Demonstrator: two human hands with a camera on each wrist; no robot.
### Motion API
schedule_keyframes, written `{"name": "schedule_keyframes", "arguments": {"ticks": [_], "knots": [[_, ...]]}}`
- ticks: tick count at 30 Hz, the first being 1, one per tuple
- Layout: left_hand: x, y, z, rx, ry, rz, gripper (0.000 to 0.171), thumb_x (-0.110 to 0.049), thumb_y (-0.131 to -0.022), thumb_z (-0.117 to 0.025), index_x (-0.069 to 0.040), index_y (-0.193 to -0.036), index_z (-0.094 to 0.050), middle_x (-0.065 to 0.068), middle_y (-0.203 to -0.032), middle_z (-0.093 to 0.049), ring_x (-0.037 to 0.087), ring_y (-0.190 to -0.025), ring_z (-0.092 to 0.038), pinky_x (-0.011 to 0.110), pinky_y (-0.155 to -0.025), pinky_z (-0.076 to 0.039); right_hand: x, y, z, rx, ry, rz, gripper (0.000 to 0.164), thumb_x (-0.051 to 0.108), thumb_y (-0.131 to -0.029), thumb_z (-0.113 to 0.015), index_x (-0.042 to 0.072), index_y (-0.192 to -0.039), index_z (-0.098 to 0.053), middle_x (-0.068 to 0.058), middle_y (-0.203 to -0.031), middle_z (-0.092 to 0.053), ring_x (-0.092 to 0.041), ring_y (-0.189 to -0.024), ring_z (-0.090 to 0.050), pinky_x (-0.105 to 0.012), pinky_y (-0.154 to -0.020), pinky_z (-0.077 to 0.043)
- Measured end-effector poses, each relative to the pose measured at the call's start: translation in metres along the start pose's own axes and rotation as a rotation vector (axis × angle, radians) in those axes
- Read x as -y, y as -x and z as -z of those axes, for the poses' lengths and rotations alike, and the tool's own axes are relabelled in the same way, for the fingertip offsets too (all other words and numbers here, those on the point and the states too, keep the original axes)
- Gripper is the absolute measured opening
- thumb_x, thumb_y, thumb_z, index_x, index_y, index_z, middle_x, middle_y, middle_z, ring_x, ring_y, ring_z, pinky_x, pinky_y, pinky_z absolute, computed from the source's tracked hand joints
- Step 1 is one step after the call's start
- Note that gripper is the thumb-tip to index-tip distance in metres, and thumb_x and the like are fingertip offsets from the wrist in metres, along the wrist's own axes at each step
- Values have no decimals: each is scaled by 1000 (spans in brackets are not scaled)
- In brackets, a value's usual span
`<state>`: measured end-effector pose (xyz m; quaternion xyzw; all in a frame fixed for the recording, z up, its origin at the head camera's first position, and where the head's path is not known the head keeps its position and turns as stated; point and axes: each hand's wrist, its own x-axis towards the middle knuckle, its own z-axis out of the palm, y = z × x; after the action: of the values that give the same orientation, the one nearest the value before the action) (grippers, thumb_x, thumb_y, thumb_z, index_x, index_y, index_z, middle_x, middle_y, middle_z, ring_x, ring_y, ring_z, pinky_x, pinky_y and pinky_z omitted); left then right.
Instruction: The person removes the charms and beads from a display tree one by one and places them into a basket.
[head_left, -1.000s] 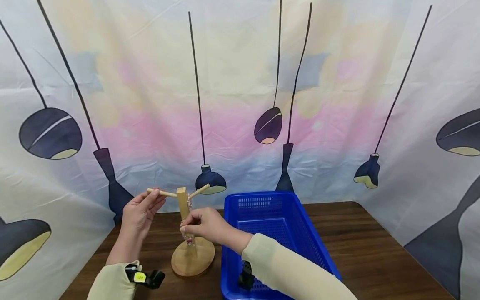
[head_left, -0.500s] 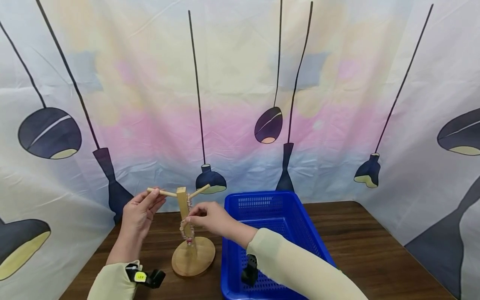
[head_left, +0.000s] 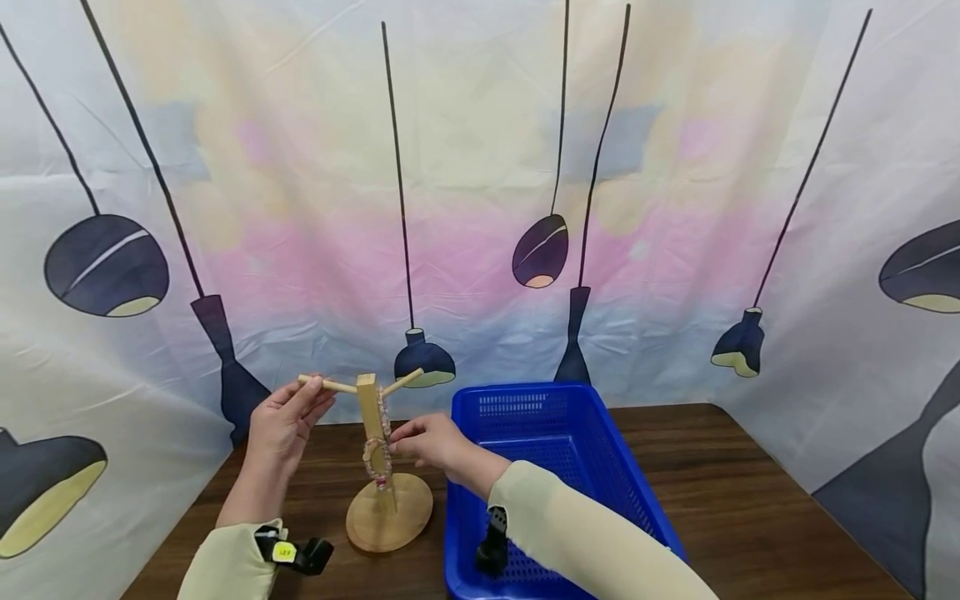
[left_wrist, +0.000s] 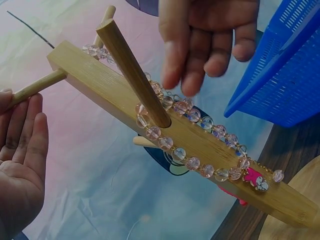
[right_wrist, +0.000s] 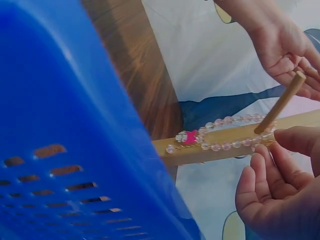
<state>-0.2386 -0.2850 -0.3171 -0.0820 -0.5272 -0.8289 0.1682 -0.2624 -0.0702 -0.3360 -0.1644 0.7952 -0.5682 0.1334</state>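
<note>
On the table stands a wooden post [head_left: 367, 412] with a round base [head_left: 388, 529] and several pegs. My left hand [head_left: 281, 429] pinches the tip of the upper left peg [head_left: 339, 387]. A bracelet [left_wrist: 193, 163] of clear and pink beads hangs looped round a front peg [left_wrist: 130, 70]; its pink and white charm [left_wrist: 256, 179] lies low against the post. Just right of the post is my right hand [head_left: 435, 443], its loosely bent fingers close beside the bracelet's upper part. Another beaded strand [head_left: 384, 408] hangs from the upper right peg [head_left: 405, 380].
A blue plastic basket [head_left: 452, 533] with perforated sides stands right of the post, beneath my right forearm. The brown wooden table [head_left: 750, 500] extends beyond it to the right. A cloth backdrop [head_left: 480, 250] printed with hanging lamps closes off the far side.
My right hand has let go of the bracelet and drawn off to the right, leaving it hanging on the front peg. The left hand keeps its pinch on the upper left peg.
</note>
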Motion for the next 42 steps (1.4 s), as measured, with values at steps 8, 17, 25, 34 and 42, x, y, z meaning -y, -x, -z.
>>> {"name": "schedule_keyframes", "arguments": {"ticks": [8,17,25,34,42], "knots": [[0,-1,1,-6,-1,-5,25,-6,-102,-61,-18,-91,-80,-7,-85,-79,3,-83,-76,16,-80,-63,-2,-1,-8,-18,26,41,15,11,-94,-74,4,-106,-79,-9,-111,-75,-15,-92,-69,-31,-72,-60],[2,-1,1,-10,9,-1,25,-6,-102,-61,-17,-91,-80,-7,-85,-79,3,-83,-76,16,-80,-63,-1,-3,-11,-32,32,58,12,10,-92,-76,3,-102,-78,-8,-108,-75,-10,-84,-65,-29,-68,-57],[1,-1,-1,-17,-16,5,26,-7,-102,-61,-19,-90,-80,-9,-85,-79,2,-83,-76,15,-80,-62,1,-3,-12,-12,28,63,9,10,-93,-74,4,-99,-77,-7,-105,-74,-9,-84,-64,-29,-70,-59],[0,-1,-3,-15,-7,-4,25,-8,-102,-61,-19,-89,-78,-9,-86,-78,1,-84,-76,15,-81,-62,2,-3,-12,-12,50,64,10,12,-94,-74,4,-99,-78,-7,-106,-75,-7,-82,-64,-21,-66,-54],[1,-1,-3,-18,5,-12,24,-8,-102,-62,-19,-88,-78,-8,-86,-78,1,-85,-75,15,-82,-62,3,2,-11,-11,10,52,11,12,-93,-75,3,-99,-80,-6,-106,-76,-7,-76,-62,-20,-64,-52]]}}
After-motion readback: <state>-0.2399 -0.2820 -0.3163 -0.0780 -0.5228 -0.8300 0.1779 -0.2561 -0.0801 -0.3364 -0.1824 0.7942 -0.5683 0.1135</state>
